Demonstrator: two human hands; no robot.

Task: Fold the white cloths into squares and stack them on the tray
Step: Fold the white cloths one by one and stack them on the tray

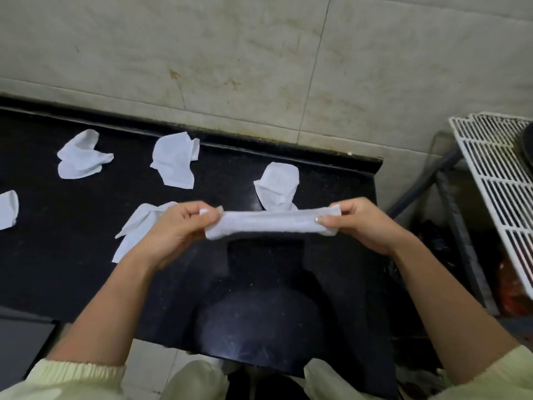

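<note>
**Operator:** Status of the left grip (pixel 176 226)?

**Inspector:** Clamped. Thumb and fingers pinch the left end of the held cloth (pixel 271 223).

**Operator:** And the right grip (pixel 360 223)?

**Inspector:** Also clamped, pinching the right end of the same cloth. The held cloth is white, folded into a narrow strip and stretched level between the two grips. It is in the air above the black desk (pixel 72 255), toward the desk's right edge.

**Operator:** Location of the other cloths?

**Inspector:** Five lie crumpled on the desk.
- The near cloth (pixel 135 226) lies partly under the left grip.
- The right cloth (pixel 278 189) lies just behind the held strip, toward the far right corner.
- The middle cloth (pixel 176 163) lies near the far edge.
- The far-left cloth (pixel 80 155) also lies near the far edge, further left and well apart from the middle cloth.
- The cut-off cloth (pixel 7 209) lies furthest left and is only partly in view.

**Operator:** Surroundings?

**Inspector:** A tiled wall (pixel 230 53) rises behind the desk's far edge. A white wire rack (pixel 496 180) stands beyond the right edge. Pale sleeves (pixel 78 373) cover both upper arms.
</note>
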